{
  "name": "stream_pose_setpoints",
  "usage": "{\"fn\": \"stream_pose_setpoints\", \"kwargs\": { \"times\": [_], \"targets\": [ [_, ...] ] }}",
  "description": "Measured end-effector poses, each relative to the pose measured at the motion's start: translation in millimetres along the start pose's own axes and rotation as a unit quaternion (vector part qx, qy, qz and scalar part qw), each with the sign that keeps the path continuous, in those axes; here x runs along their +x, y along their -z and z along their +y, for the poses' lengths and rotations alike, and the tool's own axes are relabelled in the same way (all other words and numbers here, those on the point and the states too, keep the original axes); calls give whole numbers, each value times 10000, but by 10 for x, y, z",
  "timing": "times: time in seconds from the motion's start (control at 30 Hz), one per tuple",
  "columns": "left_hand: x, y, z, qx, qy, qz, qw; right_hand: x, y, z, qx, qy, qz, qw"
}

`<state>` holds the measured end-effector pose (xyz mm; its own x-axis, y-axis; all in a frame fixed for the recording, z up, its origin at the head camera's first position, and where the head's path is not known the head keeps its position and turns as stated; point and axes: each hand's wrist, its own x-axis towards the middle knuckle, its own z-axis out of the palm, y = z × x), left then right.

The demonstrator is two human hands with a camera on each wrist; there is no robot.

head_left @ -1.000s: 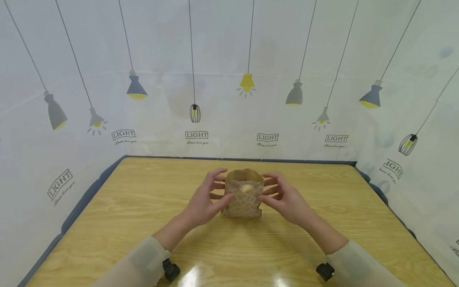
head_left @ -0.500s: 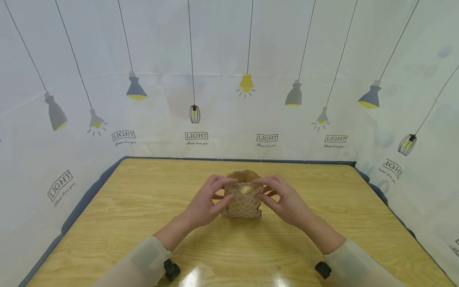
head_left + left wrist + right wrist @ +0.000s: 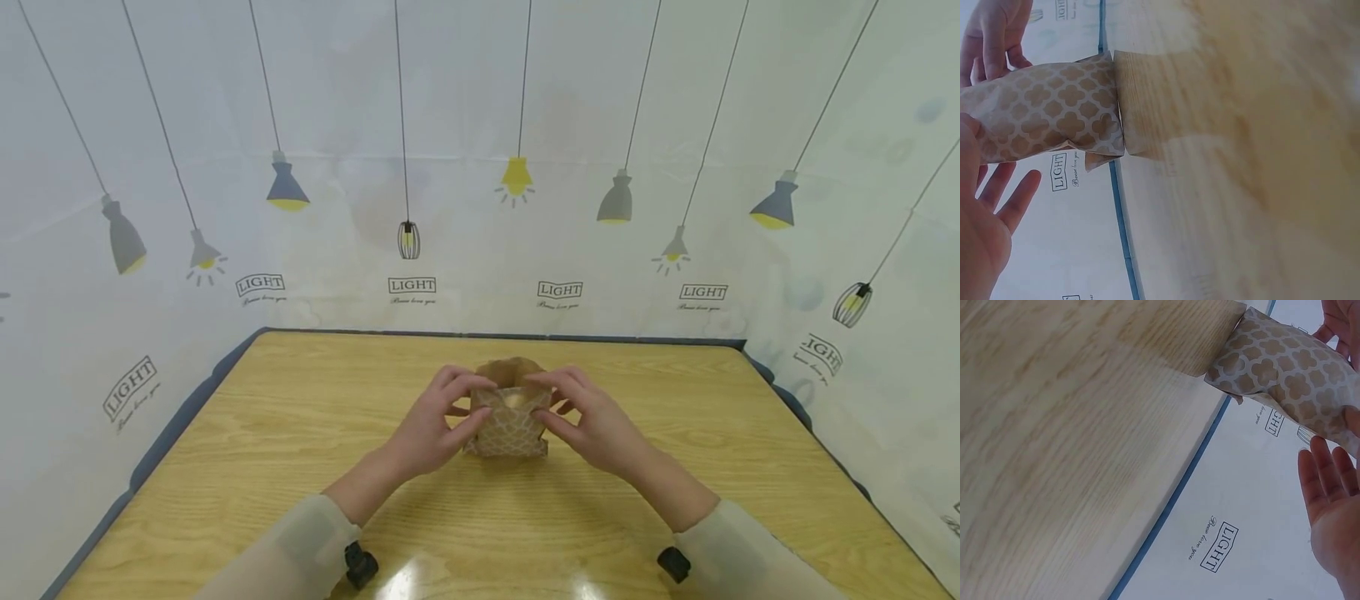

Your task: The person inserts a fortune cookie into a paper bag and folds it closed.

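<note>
A small brown paper bag [image 3: 510, 435] with a white lattice print stands upright on the wooden table, its mouth open at the top. Something pale yellow [image 3: 516, 400] shows just inside the mouth; its kind cannot be made out. At the left of the front rim, my left hand [image 3: 431, 423] pinches the paper between thumb and index finger. My right hand [image 3: 596, 427] pinches the same rim on the right. In the left wrist view the bag [image 3: 1054, 106] hides part of the far hand. The right wrist view shows the lower fingers spread beside the bag [image 3: 1279, 365].
The wooden table [image 3: 300, 417] carries the bag near its far middle. Behind it and along both sides stands a white curtain [image 3: 465, 208] printed with hanging lamps. Dark blue edging [image 3: 420, 333] runs along the table's border.
Both index fingers have come from the bag's sides onto its front rim, opposite the thumbs. The front rim now sits slightly lower. The bag's base stays in place.
</note>
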<state>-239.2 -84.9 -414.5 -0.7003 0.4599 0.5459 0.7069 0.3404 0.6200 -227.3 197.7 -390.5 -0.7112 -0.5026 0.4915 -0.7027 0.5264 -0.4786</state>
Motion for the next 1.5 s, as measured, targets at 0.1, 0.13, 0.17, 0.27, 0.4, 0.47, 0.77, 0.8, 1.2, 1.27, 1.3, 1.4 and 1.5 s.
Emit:
{"fn": "stream_pose_setpoints", "kwargs": {
  "times": [0.1,0.13,0.17,0.27,0.4,0.47,0.77,0.8,1.2,1.27,1.3,1.4,1.5],
  "targets": [
    [-4,-8,-16,48,-15,6,10000,-9,1,3,-17,-8,20,10000],
    [-6,-9,-19,56,-15,7,10000,-12,1,5,-19,-1,22,10000],
    [-6,-9,-20,62,-23,12,10000,-15,1,8,-25,13,30,10000],
    [-7,-9,-18,63,-50,27,10000,-19,1,14,-79,99,72,9999],
    [-8,-9,-7,46,-95,34,9999,-19,-9,31,-190,226,114,9995],
    [-10,-8,-4,34,-98,29,9999,-20,-17,40,-217,260,118,9994],
    [-8,-27,-19,-5,-165,99,9998,-27,-33,47,-178,387,155,9990],
    [-7,-32,-22,-46,-183,142,9997,-29,-33,44,-118,334,166,9992],
    [34,-113,6,-1663,1530,376,9734,13,-78,39,1373,-1440,372,9793],
    [44,-128,8,-1868,1793,452,9648,22,-101,41,1473,-1623,451,9746],
    [50,-136,6,-1960,1866,507,9614,26,-113,41,1495,-1693,505,9729],
    [70,-155,2,-2113,1931,666,9558,33,-138,35,1513,-1843,668,9689],
    [90,-157,4,-2117,1891,755,9559,38,-141,23,1504,-1923,762,9667]
  ]
}}
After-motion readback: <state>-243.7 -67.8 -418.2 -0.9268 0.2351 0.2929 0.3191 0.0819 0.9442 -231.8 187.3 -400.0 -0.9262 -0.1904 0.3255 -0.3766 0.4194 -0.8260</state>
